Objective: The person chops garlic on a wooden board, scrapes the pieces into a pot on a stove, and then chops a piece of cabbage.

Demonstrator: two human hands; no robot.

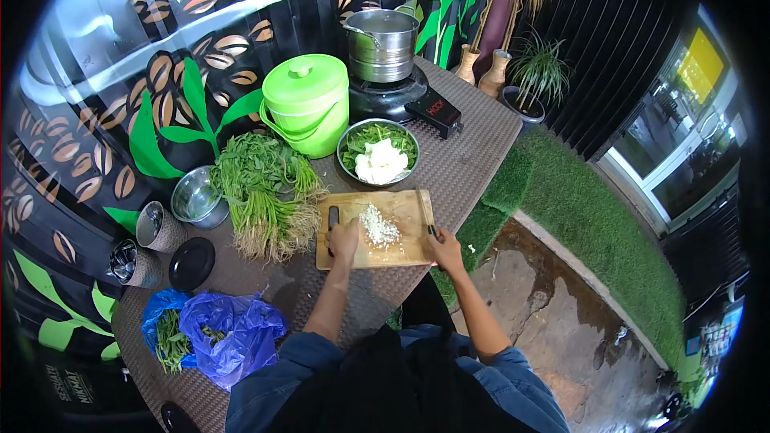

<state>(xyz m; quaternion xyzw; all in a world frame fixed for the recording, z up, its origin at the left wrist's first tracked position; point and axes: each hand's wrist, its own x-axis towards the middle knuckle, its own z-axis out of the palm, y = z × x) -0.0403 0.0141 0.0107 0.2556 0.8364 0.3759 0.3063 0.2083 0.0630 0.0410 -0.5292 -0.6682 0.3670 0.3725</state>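
Note:
A wooden cutting board (405, 252) lies at the table's near edge, with a small heap of finely chopped white pieces (378, 226) on it. My left hand (343, 242) is closed at the board's left side, beside a dark narrow shape (333, 217) that could be a slot or a handle. At the right edge, my right hand (446, 250) grips the board, its fingertips on top. Just behind the board stands a metal bowl (350, 170) of green leaves with white pieces (382, 162) on top. A bundle of leafy greens with roots (269, 192) is left of the board.
A lidded green bucket (309, 104) and a steel pot (383, 46) on a black burner (385, 100) stand at the back. An empty metal bowl (199, 200), a black lid (192, 265), utensil cups (152, 228) and blue plastic bags (228, 337) sit left on the woven-patterned table (473, 144).

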